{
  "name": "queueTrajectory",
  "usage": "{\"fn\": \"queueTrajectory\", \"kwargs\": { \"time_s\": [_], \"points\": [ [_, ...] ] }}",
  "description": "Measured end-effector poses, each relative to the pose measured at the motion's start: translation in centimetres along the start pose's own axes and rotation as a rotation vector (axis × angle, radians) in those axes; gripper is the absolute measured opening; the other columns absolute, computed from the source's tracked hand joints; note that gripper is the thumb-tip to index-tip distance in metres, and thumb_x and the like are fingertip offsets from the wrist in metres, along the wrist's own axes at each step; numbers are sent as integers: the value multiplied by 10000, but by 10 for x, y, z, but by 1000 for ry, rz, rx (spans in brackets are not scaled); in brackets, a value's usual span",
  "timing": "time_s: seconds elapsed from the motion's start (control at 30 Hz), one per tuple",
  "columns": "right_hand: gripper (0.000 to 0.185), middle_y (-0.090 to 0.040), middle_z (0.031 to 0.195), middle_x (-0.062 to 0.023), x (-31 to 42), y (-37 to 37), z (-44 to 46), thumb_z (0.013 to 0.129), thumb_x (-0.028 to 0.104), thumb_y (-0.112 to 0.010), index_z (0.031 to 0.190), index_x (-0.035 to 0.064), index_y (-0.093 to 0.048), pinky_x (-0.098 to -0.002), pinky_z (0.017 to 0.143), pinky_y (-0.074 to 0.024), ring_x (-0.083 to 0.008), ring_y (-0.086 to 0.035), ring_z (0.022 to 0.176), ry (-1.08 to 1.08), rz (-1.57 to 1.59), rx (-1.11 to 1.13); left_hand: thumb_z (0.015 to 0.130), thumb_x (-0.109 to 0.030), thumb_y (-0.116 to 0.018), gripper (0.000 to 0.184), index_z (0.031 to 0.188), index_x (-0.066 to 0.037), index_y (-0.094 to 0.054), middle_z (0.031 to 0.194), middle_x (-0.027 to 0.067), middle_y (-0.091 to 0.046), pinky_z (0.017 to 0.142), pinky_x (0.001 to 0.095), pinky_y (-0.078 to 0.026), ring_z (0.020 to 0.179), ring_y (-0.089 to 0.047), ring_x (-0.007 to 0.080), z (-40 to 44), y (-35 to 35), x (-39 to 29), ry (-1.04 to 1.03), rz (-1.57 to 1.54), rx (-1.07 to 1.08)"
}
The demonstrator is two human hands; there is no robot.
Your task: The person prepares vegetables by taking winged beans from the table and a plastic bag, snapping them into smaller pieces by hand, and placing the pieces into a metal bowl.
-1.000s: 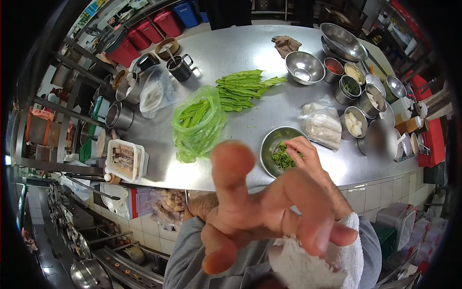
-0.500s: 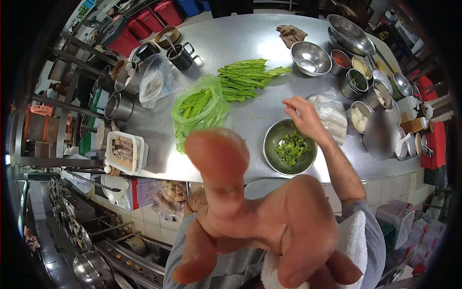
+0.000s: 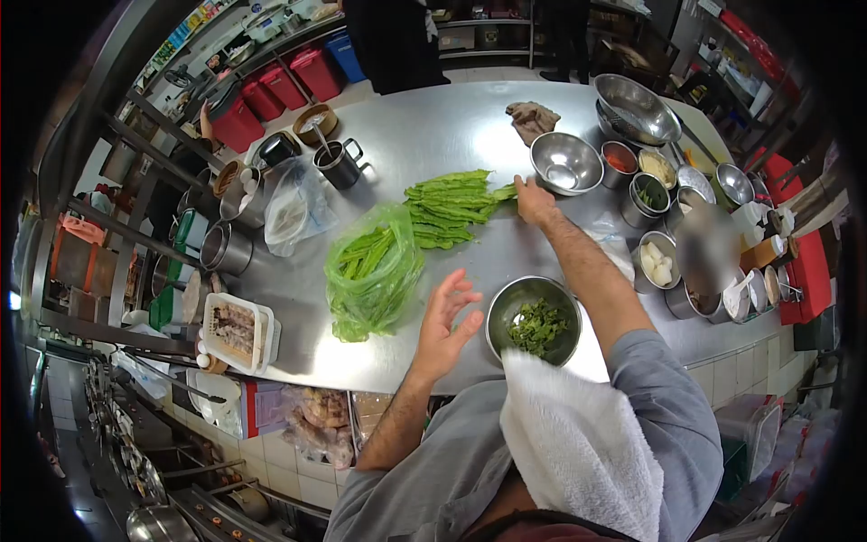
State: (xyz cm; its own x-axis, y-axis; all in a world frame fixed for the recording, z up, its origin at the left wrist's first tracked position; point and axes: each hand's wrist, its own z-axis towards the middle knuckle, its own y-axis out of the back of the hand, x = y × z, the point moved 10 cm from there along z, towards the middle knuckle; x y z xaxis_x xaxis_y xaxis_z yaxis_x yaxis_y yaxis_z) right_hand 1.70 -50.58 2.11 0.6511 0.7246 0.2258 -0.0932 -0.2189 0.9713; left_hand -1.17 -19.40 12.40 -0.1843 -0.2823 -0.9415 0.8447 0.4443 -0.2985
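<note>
A pile of green winged beans (image 3: 445,210) lies on the steel table, their ridged pods stacked side by side. At the pile's right end, my right hand (image 3: 536,202) closes its fingers on the tip of a winged bean. My left hand (image 3: 447,325) is raised over the table's near side, its fingers apart and nothing in them. Between my arms stands a steel bowl (image 3: 495,336) with chopped green pieces (image 3: 538,327) inside. A green plastic bag (image 3: 379,303) holding more winged beans sits left of the pile.
An empty steel bowl (image 3: 566,163) and a brown cloth (image 3: 533,121) are beyond my right hand. Containers of ingredients, including a red one (image 3: 619,157), crowd the right side. At left are a steel mug (image 3: 339,164), a clear bag (image 3: 296,208) and a white basket (image 3: 239,332).
My left hand has dropped from close before the camera to above the table. My right hand has reached away from the bowl to the winged beans and closed on one.
</note>
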Motion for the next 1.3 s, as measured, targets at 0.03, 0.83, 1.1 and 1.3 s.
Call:
{"fn": "queueTrajectory", "kwargs": {
  "time_s": [0.03, 0.83, 1.1, 1.3],
  "points": [
    [471, -472, 1240, -198, -8, -9, 2, 819, 36, -521, 1272, 85, -402, -466, 859, -498, -373, -571, 1081, -50, -7, 45, 888, -134, -618, 625, 1415, -70, -289, 1247, 121, -441, 947, 337, -435, 1077, -545, 198, -4, 13, 20, 52, 148, -11],
    [254, -639, 775, -136, 32, 103, -190, 770, 177, -724, 918, -21, -668, -339, 642, -460, -195, -582, 681, 190, 663, -10, 811, -242, -686, 543, 1295, -100, -486, 1238, 118, -482, 1043, 537, -273, 1186, -443, 290, 30, -53, -51, -570, 1404, -22],
    [408, -652, 909, -176, 72, 68, -213, 830, 197, -651, 1157, -31, -563, -377, 765, -493, -323, -627, 807, 278, 775, 158, 824, -257, -661, 362, 1130, -77, -594, 972, 84, -618, 827, 431, -439, 897, -586, 287, 27, -30, 4, -204, 1212, 234],
    [229, -596, 930, -193, 101, 75, -229, 889, 128, -528, 1056, -27, -553, -456, 713, -493, -381, -609, 805, 574, 424, 9, 825, -241, -663, 305, 1059, -51, -622, 940, 96, -619, 726, 404, -451, 868, -587, 303, 19, -23, -8, -223, 1237, 158]
  ]
}}
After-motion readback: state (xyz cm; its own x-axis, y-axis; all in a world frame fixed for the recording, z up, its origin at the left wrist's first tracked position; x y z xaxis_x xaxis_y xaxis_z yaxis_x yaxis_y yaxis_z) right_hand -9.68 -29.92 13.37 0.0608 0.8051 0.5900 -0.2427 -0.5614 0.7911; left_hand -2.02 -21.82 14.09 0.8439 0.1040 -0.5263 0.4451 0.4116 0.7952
